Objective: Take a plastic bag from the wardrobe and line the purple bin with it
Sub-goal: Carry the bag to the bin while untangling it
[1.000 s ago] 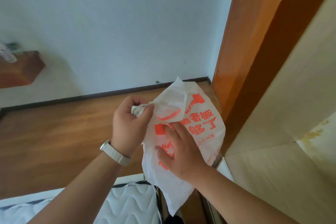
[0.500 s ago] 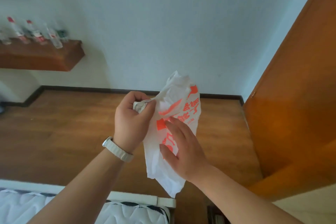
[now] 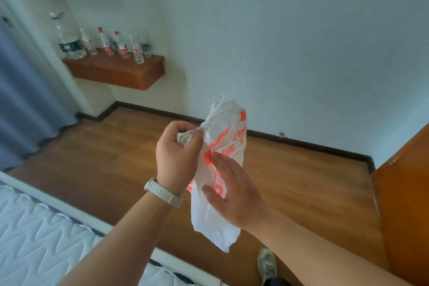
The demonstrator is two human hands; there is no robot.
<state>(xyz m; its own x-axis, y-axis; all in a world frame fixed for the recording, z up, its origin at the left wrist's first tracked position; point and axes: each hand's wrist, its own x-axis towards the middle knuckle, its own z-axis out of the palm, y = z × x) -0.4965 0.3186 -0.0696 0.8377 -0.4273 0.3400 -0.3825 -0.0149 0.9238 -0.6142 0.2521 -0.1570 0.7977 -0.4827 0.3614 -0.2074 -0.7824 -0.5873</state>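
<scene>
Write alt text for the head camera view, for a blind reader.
A person's left hand grips the bunched top of a white plastic bag with orange-red print, while the right hand rests flat against its side. Below lie a wooden floor and a mattress; clear bottles stand on a wall shelf.

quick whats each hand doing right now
left hand: closed, gripping the bunched top of the plastic bag
right hand: open, straight fingers resting flat against the bag
</scene>
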